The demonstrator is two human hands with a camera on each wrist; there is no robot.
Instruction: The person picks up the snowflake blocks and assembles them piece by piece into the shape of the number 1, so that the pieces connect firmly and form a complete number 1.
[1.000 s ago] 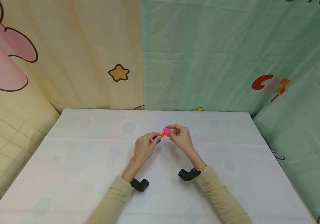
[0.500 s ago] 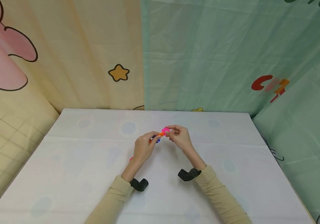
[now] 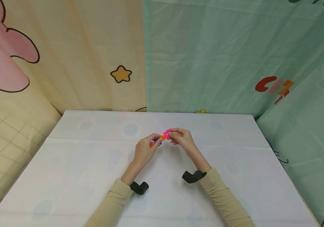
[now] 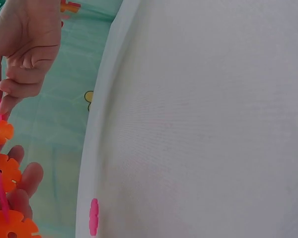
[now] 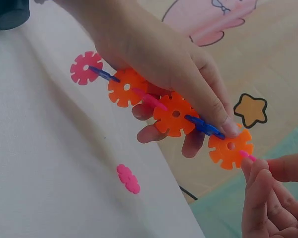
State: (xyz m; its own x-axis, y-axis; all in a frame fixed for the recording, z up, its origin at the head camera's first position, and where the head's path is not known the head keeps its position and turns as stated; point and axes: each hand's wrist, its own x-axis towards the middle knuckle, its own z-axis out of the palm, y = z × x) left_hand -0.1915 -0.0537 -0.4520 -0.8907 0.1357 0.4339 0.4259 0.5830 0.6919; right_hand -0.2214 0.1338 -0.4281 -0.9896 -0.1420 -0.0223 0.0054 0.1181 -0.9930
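My left hand (image 3: 144, 148) holds a chain of interlocked plastic snowflake discs, in orange, blue and pink, above the table. In the right wrist view its thumb presses by a blue disc (image 5: 204, 127) and an orange disc (image 5: 231, 147) at the chain's near end. The chain runs back under the palm to a pink disc (image 5: 86, 68) near the wrist. My right hand (image 3: 184, 140) pinches another pink snowflake disc (image 3: 167, 135), seen edge-on in the right wrist view, where it meets the end orange disc. Fingertips hide part of it.
A separate pink disc (image 5: 128, 179) shows against the white tablecloth (image 3: 93, 176) in the right wrist view. Patterned curtains (image 3: 207, 56) stand behind the table and at its sides. Each wrist wears a black camera mount (image 3: 139, 188).
Right fingers and the pink disc have shifted slightly left and down toward the orange disc. The pink bit beside the left wrist has gone out of sight in the head view.
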